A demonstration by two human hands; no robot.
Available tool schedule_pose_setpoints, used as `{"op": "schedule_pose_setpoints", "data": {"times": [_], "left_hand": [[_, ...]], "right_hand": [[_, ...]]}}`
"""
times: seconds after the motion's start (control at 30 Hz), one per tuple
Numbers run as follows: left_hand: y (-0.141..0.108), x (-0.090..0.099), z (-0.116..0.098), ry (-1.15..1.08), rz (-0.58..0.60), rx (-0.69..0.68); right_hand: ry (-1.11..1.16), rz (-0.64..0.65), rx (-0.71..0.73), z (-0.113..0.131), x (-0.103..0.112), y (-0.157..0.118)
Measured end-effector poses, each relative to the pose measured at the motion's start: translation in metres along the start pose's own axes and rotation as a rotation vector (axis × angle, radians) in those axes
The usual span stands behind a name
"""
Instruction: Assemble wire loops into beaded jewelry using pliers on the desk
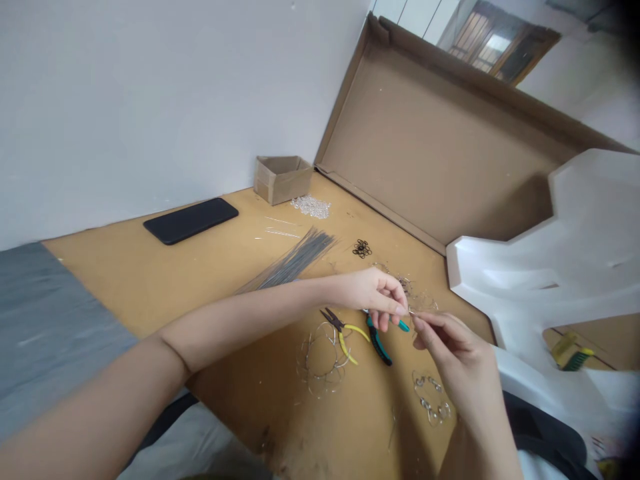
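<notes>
My left hand (384,298) and my right hand (450,340) meet fingertip to fingertip above the table, pinching a tiny metallic piece (412,313) that is too small to make out. Beneath my left hand lie teal-and-black pliers (379,343), partly hidden. Yellow-handled pliers (343,330) rest open beside them, over a ring of thin wire (323,360). Nearer my right wrist is a loop of wire with shiny pieces (431,399). Tangled wire bits (405,287) sit just behind my hands. A bundle of straight grey wires (300,257) lies behind my left forearm.
Black rings (362,249) lie behind the hands. Farther back are a small cardboard box (283,180), a pile of clear small pieces (313,206) and a black phone-like slab (191,221). A large cardboard panel (425,133) and a white plastic chair (590,233) stand at right.
</notes>
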State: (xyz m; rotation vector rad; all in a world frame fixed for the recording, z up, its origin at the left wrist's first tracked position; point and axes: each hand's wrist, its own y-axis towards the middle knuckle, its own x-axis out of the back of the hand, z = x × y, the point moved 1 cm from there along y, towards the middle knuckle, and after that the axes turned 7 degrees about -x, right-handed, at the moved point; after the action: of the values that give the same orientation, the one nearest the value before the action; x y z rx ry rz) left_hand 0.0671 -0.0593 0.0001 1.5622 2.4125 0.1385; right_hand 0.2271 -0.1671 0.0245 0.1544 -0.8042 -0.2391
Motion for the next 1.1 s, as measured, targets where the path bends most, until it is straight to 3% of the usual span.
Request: {"op": "schedule_pose_setpoints", "data": {"times": [0.3, 0.63, 0.83, 1.1], "left_hand": [[-0.003, -0.012, -0.005, 0.073, -0.111, 0.003], [-0.005, -0.007, -0.008, 0.167, -0.086, -0.020], [-0.005, -0.009, -0.008, 0.250, -0.114, 0.046], [-0.005, -0.014, -0.009, 0.331, -0.096, 0.127]], "right_hand": [[-0.053, 0.078, 0.049, 0.000, -0.002, 0.001], [-0.002, 0.084, -0.001, 0.001, -0.002, 0.002], [-0.037, 0.018, 0.003, 0.003, -0.009, 0.005], [0.006, 0.092, -0.005, 0.006, 0.000, 0.003]]}}
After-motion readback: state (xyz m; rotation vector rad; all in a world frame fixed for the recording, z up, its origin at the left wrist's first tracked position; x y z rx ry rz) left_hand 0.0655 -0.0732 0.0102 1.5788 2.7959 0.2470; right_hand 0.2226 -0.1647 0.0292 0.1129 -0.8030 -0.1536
